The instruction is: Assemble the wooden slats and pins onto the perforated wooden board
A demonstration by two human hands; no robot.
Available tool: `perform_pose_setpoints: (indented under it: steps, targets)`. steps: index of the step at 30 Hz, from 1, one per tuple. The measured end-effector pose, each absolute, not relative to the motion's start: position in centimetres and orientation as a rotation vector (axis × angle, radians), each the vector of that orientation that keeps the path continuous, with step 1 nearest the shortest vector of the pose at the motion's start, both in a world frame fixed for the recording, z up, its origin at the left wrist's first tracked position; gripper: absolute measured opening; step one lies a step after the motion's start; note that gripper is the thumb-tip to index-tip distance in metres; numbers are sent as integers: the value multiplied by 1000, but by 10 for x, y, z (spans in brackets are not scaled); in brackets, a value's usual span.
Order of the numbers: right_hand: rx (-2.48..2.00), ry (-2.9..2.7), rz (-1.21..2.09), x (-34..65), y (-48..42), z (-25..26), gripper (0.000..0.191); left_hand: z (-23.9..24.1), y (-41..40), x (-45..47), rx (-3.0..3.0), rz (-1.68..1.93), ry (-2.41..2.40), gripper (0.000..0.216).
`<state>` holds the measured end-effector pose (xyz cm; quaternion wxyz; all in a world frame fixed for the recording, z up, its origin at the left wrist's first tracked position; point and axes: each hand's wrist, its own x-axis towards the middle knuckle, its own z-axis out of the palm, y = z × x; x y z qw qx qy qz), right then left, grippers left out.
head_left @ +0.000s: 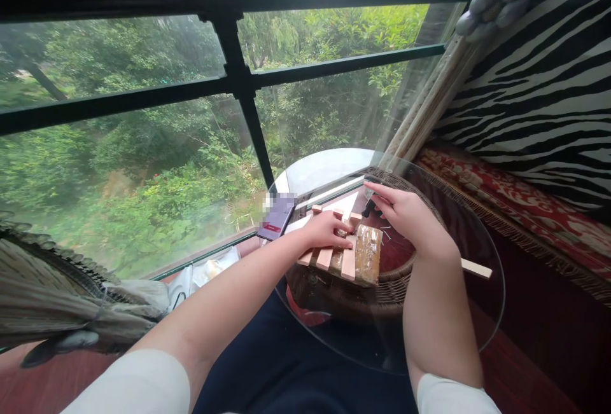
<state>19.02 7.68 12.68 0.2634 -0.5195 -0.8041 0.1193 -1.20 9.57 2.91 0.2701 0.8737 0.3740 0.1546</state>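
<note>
My left hand [329, 233] is on a small frame of pale wooden slats [323, 257], its thumb and fingers gripping near the top of the rightmost wooden slat [349, 262]. Beneath the slats lies a brown block wrapped in shiny clear tape or film [369, 254]. Just beyond it, my right hand [398, 210] is raised with the index finger stretched forward and the other fingers curled. A small dark object [367, 208] shows below those fingers; its kind and most of its shape are hidden. Several thin nails [386, 233] lie near the block.
A round glass table [494, 312] with a woven wicker base [382, 299] carries everything. A phone [277, 217] lies at its left, white paper [344, 205] behind the slats, and a loose wooden strip [476, 268] at right. Large windows [143, 166] stand close behind.
</note>
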Motion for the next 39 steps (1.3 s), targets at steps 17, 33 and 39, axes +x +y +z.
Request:
perform_pose_setpoints:
  steps: [17,33,39]
  targets:
    - [-1427,-2145,275,185,78,122,38,28,95,-13,2328,427,1015,45]
    - [-1587,-2211,121,188,75,133,34,29,96,-12,2363,434,1007,41]
    - [-1538,-2149,-15,176,80,122,28,28,96,-12,2342,435,1024,43]
